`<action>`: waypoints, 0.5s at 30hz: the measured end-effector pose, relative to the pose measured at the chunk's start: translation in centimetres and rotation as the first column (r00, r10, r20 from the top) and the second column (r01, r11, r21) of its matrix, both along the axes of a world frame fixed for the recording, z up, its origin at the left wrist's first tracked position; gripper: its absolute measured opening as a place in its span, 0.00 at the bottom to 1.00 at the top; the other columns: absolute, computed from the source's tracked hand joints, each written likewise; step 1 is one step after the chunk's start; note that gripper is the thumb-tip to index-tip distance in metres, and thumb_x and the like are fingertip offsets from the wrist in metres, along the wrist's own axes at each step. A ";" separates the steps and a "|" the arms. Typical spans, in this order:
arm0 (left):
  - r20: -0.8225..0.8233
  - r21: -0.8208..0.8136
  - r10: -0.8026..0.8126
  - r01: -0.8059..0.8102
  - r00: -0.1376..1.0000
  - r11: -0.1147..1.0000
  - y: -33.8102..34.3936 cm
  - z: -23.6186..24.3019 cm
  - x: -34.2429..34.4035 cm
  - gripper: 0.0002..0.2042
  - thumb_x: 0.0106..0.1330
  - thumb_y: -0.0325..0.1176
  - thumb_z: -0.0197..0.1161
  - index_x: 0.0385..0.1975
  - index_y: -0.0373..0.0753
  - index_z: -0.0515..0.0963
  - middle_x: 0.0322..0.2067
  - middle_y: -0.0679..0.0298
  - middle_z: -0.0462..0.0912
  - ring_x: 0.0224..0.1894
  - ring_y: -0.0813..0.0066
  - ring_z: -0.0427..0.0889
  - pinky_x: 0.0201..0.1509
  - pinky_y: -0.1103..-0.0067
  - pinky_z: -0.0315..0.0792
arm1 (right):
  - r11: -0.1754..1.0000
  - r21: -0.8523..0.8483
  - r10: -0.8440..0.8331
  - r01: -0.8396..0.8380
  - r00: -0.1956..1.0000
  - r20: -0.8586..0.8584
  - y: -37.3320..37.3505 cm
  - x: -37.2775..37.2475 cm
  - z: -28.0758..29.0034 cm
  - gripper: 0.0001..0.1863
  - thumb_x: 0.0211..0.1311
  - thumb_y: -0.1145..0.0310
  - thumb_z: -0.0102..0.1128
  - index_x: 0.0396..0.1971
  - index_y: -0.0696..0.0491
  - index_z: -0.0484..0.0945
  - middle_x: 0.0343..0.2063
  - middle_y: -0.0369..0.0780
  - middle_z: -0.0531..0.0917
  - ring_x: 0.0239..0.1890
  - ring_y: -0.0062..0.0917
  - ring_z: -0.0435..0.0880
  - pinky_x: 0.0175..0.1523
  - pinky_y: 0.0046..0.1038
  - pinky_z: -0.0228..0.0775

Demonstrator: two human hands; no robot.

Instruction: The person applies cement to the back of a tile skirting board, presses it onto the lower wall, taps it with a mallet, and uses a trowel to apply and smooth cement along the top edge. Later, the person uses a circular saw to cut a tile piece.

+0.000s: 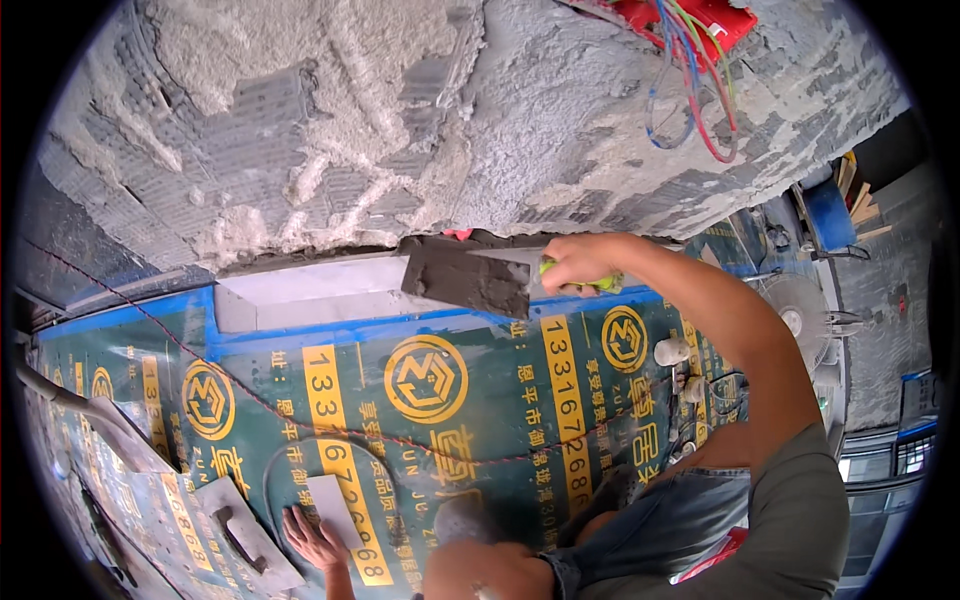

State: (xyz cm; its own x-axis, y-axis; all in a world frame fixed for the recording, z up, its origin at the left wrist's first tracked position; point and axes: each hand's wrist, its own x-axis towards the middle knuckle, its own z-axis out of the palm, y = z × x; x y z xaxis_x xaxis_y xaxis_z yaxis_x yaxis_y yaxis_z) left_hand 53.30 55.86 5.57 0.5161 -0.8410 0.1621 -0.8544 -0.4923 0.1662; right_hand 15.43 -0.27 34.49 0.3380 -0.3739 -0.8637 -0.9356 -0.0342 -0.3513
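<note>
My right hand point(583, 263) is closed round the yellow-green handle of a rectangular plastering trowel point(466, 279). Dark wet mortar coats the visible side of its blade, which is at the foot of the rough wall point(390, 120), above a pale ledge strip point(320, 285). Low in the view, my left hand point(317, 540) lies with fingers spread on the green floor sheet point(500, 400). It is beside a pale rectangular plate point(342, 515), its fingers touching or nearly touching the edge. A second trowel with a dark handle point(248, 533) lies to the left of that hand.
Blue tape point(370, 332) borders the sheet along the wall. A dark red cord point(480, 460) crosses the floor. A shovel-like blade point(125, 435) lies far left. Loose coloured wires point(690, 100) hang from a red box. A blue bucket point(828, 215) and a round fan-like disc point(793, 315) stand right.
</note>
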 end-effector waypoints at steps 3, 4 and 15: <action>-0.027 0.006 0.018 -0.018 0.999 1.000 0.1 0.1 -0.1 0.31 0.74 0.52 0.45 0.69 0.34 0.66 0.67 0.43 0.66 0.67 0.40 0.65 0.69 0.52 0.59 | 0.992 -0.052 0.113 -0.112 0.993 0.015 1.6 0.6 1.2 0.13 0.53 0.61 0.62 0.32 0.55 0.78 0.18 0.35 0.77 0.19 0.22 0.77 0.23 0.28 0.68; -0.036 0.014 0.024 -0.024 0.999 1.000 0.1 0.0 -0.1 0.32 0.74 0.52 0.45 0.68 0.34 0.66 0.67 0.43 0.66 0.67 0.40 0.65 0.70 0.52 0.59 | 0.984 -0.069 0.168 -0.166 0.986 0.017 2.0 0.9 1.4 0.13 0.53 0.61 0.63 0.33 0.56 0.79 0.18 0.35 0.78 0.19 0.22 0.78 0.24 0.28 0.68; -0.032 0.007 0.015 -0.015 0.999 1.000 0.1 0.0 0.0 0.31 0.74 0.52 0.45 0.69 0.34 0.66 0.67 0.42 0.65 0.66 0.39 0.66 0.69 0.51 0.60 | 0.962 -0.207 0.158 -0.179 0.981 -0.115 -0.2 0.5 -0.1 0.17 0.54 0.58 0.63 0.35 0.57 0.80 0.22 0.38 0.79 0.20 0.24 0.80 0.24 0.31 0.73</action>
